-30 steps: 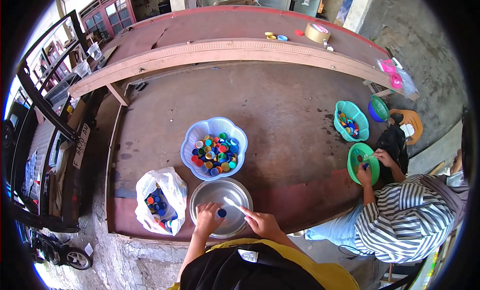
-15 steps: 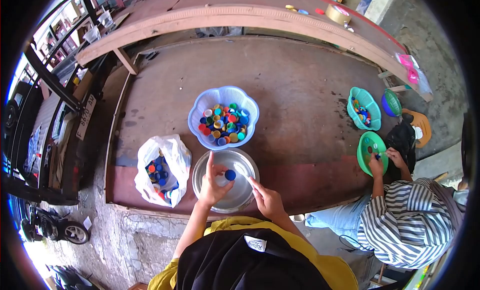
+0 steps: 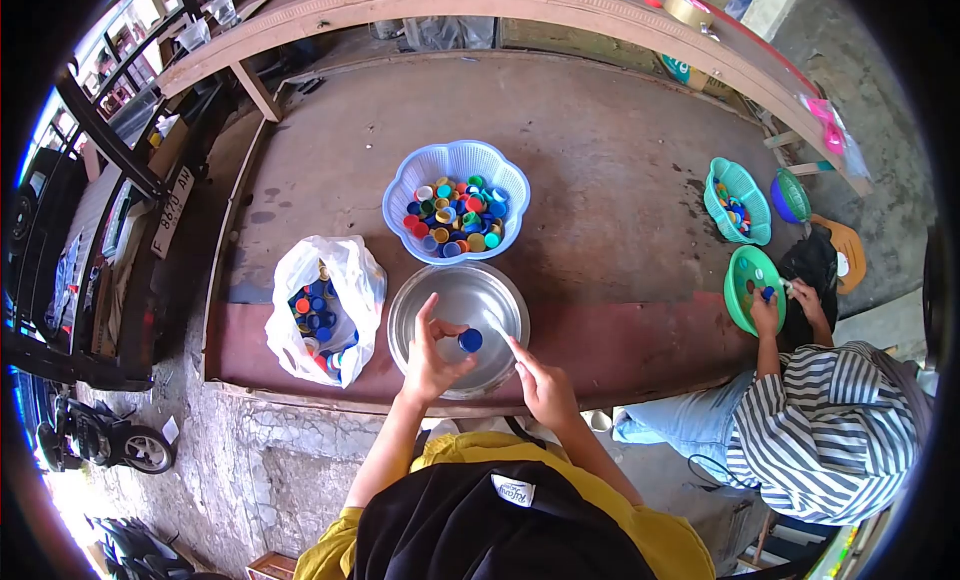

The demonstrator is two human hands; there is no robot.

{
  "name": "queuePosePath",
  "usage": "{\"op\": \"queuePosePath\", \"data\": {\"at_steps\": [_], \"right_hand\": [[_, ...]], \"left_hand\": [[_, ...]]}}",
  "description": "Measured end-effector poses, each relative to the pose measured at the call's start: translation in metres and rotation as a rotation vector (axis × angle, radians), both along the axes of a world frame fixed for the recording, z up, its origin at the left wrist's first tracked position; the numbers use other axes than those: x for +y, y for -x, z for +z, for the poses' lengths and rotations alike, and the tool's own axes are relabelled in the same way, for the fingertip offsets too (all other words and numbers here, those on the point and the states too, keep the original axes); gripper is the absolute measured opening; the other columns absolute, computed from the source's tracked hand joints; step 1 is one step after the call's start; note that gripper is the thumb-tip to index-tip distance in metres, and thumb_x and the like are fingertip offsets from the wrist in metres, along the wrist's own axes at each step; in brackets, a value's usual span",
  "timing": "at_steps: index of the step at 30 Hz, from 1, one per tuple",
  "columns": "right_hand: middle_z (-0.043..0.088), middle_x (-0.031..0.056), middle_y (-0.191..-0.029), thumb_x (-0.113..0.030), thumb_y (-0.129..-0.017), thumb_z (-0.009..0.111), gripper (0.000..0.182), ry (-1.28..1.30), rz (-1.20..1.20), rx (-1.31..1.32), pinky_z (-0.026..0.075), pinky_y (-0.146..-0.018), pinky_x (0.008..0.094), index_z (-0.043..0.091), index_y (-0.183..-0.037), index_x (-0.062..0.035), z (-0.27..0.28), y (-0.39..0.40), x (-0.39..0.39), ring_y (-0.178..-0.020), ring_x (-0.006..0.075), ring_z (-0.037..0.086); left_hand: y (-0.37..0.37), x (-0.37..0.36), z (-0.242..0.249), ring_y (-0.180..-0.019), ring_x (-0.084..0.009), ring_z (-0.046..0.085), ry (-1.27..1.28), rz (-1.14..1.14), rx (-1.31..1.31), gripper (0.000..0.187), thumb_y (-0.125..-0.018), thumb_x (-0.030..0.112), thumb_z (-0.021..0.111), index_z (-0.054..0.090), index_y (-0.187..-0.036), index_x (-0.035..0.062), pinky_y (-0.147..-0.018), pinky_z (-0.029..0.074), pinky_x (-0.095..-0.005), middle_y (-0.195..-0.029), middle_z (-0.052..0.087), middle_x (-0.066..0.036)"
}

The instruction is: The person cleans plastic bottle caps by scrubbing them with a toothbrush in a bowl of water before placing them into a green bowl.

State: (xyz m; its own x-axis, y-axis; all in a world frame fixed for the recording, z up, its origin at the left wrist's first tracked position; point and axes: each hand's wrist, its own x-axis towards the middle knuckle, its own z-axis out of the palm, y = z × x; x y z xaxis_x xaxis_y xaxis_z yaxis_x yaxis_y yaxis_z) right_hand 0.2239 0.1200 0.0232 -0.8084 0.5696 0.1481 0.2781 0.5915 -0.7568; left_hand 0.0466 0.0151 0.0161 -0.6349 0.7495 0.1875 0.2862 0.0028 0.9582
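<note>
My left hand (image 3: 430, 360) pinches a blue bottle cap (image 3: 470, 340) between thumb and fingers above a silver metal bowl (image 3: 458, 292). In my right hand (image 3: 547, 392) is a slim, pale, knife-like tool (image 3: 499, 327), its tip pointing up and left, close to the cap but apart from it. Just beyond the metal bowl stands a blue scalloped plastic basket (image 3: 400, 185) heaped with mixed bottle caps (image 3: 467, 220). Left of the bowl, a white plastic bag (image 3: 290, 345) lies open with mostly blue caps (image 3: 318, 315) inside.
At the right, a person in a striped shirt (image 3: 830, 420) works with both hands over a green basin (image 3: 738, 290). A turquoise basket (image 3: 718, 205) of caps stands beyond it. A raised wooden bench (image 3: 480, 2) spans the table's far side; a vehicle (image 3: 100, 250) is at the left.
The view has tilted, so the table's things sit higher in it. My left hand still holds the blue cap, now turned a little to show its side; the tool stays near it.
</note>
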Motion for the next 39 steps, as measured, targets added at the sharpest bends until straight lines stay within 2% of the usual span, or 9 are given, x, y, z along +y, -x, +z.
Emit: {"op": "queuePosePath", "data": {"at_steps": [4, 12, 14, 19, 23, 27, 31, 35, 39], "right_hand": [[0.064, 0.0210, -0.090, -0.003, -0.088, 0.053, 0.046, -0.112, 0.184, 0.143, 0.049, -0.059, 0.0384, 0.048, -0.133, -0.0118, 0.014, -0.004, -0.017, -0.068, 0.0358, 0.062], [0.060, 0.0187, -0.071, -0.004, -0.086, 0.054, 0.053, -0.146, 0.096, 0.165, 0.044, -0.054, 0.0431, 0.044, -0.137, -0.0181, 0.003, -0.002, -0.029, -0.061, 0.0319, 0.061], [0.060, 0.0207, -0.073, -0.005, -0.087, 0.056, 0.048, 0.038, -0.078, -0.019, 0.046, -0.055, 0.0411, 0.050, -0.133, -0.0167, 0.002, -0.002, -0.019, -0.061, 0.0351, 0.060], [0.063, 0.0200, -0.080, -0.004, -0.089, 0.052, 0.045, -0.125, 0.092, 0.086, 0.047, -0.055, 0.0393, 0.049, -0.133, -0.0133, 0.009, -0.005, -0.033, -0.065, 0.0360, 0.061], [0.062, 0.0201, -0.078, -0.005, -0.087, 0.055, 0.047, 0.006, -0.102, 0.086, 0.048, -0.058, 0.0402, 0.049, -0.133, -0.0133, -0.007, -0.003, -0.021, -0.066, 0.0349, 0.062], [0.063, 0.0235, -0.089, -0.003, -0.088, 0.053, 0.045, -0.086, 0.090, 0.056, 0.049, -0.060, 0.0390, 0.049, -0.132, -0.0104, 0.001, -0.007, -0.036, -0.072, 0.0356, 0.064], [0.065, 0.0197, -0.085, -0.004, -0.087, 0.056, 0.045, 0.050, -0.135, 0.159, 0.050, -0.063, 0.0391, 0.051, -0.131, -0.0126, -0.012, -0.001, -0.019, -0.073, 0.0336, 0.065], [0.064, 0.0226, -0.090, -0.004, -0.089, 0.053, 0.043, -0.102, 0.128, 0.079, 0.049, -0.061, 0.0361, 0.050, -0.131, -0.0108, 0.012, 0.002, -0.028, -0.073, 0.0352, 0.065], [0.062, 0.0156, -0.069, -0.008, -0.087, 0.057, 0.050, -0.027, -0.100, 0.131, 0.046, -0.054, 0.0410, 0.047, -0.135, -0.0180, -0.013, 0.006, -0.011, -0.057, 0.0306, 0.060]], "left_hand": [[-0.001, 0.000, -0.003, -0.086, -0.0190, 0.063, -0.005, 0.012, 0.054, 0.094, -0.061, 0.003, 0.076, 0.023, -0.139, 0.0032, -0.085, 0.049, -0.0328, -0.086, 0.061, -0.009], [-0.005, -0.001, -0.013, -0.084, -0.0173, 0.061, -0.112, 0.034, -0.014, 0.089, -0.062, 0.004, 0.076, 0.027, -0.136, 0.0018, -0.085, 0.049, -0.0309, -0.087, 0.060, -0.009], [-0.005, -0.003, -0.013, -0.085, -0.0170, 0.060, -0.106, 0.043, -0.013, 0.088, -0.062, 0.003, 0.075, 0.028, -0.136, 0.0016, -0.085, 0.048, -0.0306, -0.087, 0.059, -0.009], [-0.003, -0.006, -0.014, -0.085, -0.0170, 0.060, -0.094, 0.041, 0.007, 0.089, -0.062, 0.002, 0.075, 0.027, -0.137, 0.0017, -0.084, 0.048, -0.0303, -0.086, 0.059, -0.009], [-0.002, -0.006, -0.012, -0.085, -0.0170, 0.060, -0.112, 0.063, 0.002, 0.089, -0.062, 0.001, 0.074, 0.027, -0.137, 0.0018, -0.085, 0.047, -0.0304, -0.086, 0.058, -0.009], [-0.004, -0.004, -0.010, -0.085, -0.0167, 0.059, -0.182, 0.064, -0.092, 0.090, -0.062, 0.001, 0.074, 0.026, -0.138, 0.0022, -0.086, 0.047, -0.0308, -0.087, 0.059, -0.009], [-0.003, -0.003, -0.010, -0.084, -0.0163, 0.059, -0.160, 0.056, -0.101, 0.091, -0.062, 0.001, 0.074, 0.025, -0.139, 0.0024, -0.085, 0.047, -0.0310, -0.087, 0.058, -0.009], [-0.001, -0.003, -0.003, -0.084, -0.0164, 0.059, -0.079, 0.022, -0.032, 0.093, -0.063, 0.000, 0.073, 0.022, -0.141, 0.0030, -0.084, 0.048, -0.0307, -0.086, 0.058, -0.008], [0.004, -0.002, -0.007, -0.088, -0.0194, 0.060, -0.099, -0.040, -0.005, 0.098, -0.064, -0.003, 0.071, 0.015, -0.144, 0.0051, -0.086, 0.049, -0.0330, -0.092, 0.053, -0.009]]}}
